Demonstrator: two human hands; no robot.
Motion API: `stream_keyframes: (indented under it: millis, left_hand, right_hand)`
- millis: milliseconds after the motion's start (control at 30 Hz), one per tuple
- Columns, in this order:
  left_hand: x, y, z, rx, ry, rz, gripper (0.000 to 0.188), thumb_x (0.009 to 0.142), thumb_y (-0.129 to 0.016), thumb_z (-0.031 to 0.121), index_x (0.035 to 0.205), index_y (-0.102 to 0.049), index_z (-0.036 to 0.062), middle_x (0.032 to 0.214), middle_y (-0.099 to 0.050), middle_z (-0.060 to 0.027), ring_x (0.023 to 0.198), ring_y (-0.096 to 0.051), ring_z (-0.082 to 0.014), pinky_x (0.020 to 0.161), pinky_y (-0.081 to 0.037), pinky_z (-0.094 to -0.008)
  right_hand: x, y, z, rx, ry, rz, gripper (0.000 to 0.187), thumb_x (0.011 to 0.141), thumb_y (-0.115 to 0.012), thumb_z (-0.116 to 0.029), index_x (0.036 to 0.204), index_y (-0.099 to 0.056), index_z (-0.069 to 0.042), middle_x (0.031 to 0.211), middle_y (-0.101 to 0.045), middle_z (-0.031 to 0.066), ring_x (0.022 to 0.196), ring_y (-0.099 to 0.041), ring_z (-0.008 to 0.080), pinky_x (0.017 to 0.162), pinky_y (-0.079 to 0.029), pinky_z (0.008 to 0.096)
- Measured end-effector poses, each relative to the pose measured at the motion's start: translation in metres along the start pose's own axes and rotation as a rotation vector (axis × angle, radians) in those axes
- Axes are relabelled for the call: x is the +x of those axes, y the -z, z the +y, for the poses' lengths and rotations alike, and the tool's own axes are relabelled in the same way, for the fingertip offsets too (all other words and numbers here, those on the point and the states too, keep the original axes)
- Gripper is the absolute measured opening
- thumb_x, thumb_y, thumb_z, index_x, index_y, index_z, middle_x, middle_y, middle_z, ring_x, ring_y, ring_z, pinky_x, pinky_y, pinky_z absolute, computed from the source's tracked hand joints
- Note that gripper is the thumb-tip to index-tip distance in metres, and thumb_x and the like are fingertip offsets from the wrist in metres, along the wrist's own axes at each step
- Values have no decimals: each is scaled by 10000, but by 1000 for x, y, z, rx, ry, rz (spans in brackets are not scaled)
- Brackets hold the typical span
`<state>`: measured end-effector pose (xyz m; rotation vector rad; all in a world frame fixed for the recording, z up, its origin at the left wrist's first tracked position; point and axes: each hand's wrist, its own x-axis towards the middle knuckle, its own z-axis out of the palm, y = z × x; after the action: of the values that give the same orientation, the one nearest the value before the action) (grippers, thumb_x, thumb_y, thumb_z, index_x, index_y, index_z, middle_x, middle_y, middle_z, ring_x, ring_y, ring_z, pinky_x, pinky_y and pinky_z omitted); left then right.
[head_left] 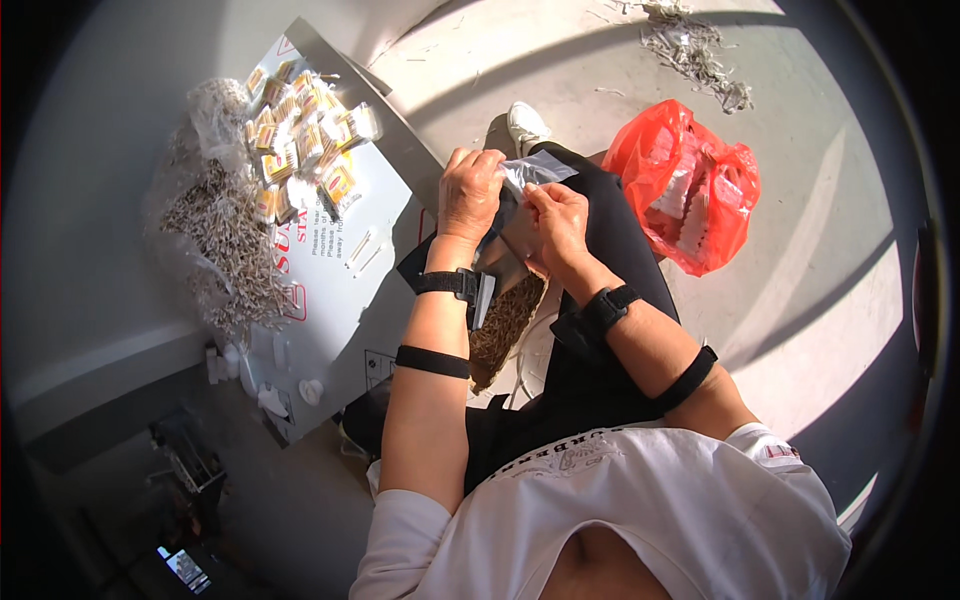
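Concrete floor; both hands (515, 205) pinch clear bag (535, 168) (closed grip).

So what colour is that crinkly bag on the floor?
The plastic bag is bright red-orange, seen in the head view.

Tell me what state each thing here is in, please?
Left hand: gripping the small clear packet.
Right hand: pinching the same packet.
Small clear packet: held up between both hands.
Red plastic bag: open, crumpled on the floor.
Yellow packets: piled loosely on the board.
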<state>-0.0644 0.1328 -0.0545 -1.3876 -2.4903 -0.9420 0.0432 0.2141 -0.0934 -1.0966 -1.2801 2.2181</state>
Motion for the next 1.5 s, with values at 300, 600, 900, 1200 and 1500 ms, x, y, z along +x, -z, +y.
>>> stream_keyframes:
  millis: [300,600,900,1200,1500]
  left_hand:
    - [-12,9,-5,-33,51,-57,141,761,-647,14,899,-671,27,854,-680,-108,819,-622,-297,757,-512,-378]
    - [-19,23,-14,-296,439,-225,149,844,-601,89,941,-692,24,859,-691,-132,799,-645,-255,777,-509,-330]
    - [-34,43,-20,39,341,-371,157,881,-583,199,887,-649,56,1012,-576,-89,1014,-482,-304,925,-414,-395]
    - [-46,57,-26,175,329,-374,144,829,-635,253,824,-665,112,1035,-555,-17,1045,-459,-260,932,-371,-425]
    - [-65,41,-15,129,353,-29,136,778,-713,209,821,-636,106,1011,-558,-45,1030,-479,-267,887,-389,-437]
  right_hand:
    - [-12,-5,0,30,-77,-8,121,830,-730,-72,766,-681,17,642,-602,-3,560,-473,61,507,-377,226]
    - [-36,-13,-5,54,-162,-106,128,831,-731,-66,750,-670,12,641,-577,-17,568,-456,52,491,-339,221]
    - [-40,-20,34,-264,78,-28,226,717,-824,-107,697,-640,21,784,-608,58,681,-552,158,611,-439,309]
    - [-44,-29,33,-676,181,-99,327,677,-834,-193,660,-618,52,906,-601,146,818,-597,303,719,-475,383]
    - [-53,-17,22,-657,216,-196,227,726,-791,-133,720,-671,60,910,-601,170,903,-591,269,753,-475,349]
